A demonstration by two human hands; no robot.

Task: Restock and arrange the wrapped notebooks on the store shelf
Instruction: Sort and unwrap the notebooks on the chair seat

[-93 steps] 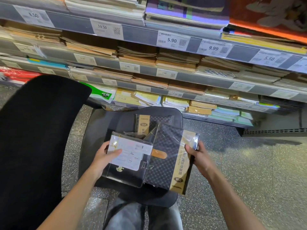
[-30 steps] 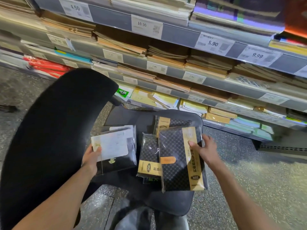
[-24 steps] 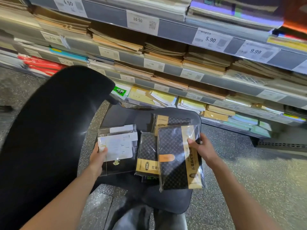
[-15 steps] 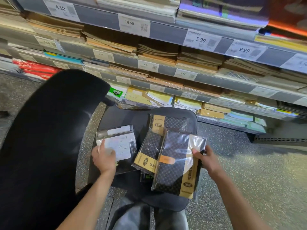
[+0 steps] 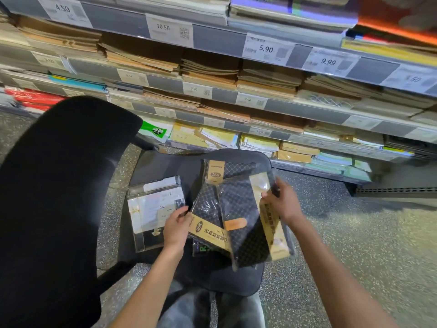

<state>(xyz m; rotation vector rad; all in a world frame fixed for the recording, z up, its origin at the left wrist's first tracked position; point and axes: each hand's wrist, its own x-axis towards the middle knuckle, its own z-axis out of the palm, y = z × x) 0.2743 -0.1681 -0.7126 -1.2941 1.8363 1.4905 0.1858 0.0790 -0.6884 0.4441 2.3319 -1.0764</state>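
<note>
Hands (image 5: pixel 176 227) grip glossy wrapped notebooks (image 5: pixel 246 223) — quilted, rectangular.

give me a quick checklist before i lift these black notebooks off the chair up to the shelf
1. Right hand grips the top black notebook by its right edge: ok.
2. Left hand has a firm hold on the second black notebook: cannot tell, its fingers only meet that notebook's left edge.
3. Black notebooks squared into one stack: not ok, they lie fanned at different angles.
4. Third black notebook gathered with them: not ok, it lies apart toward the back of the chair seat.
5. Boxed notebook out of the way: ok, it lies to the left on the seat.
6. Free slot on the shelf: cannot tell.
</note>
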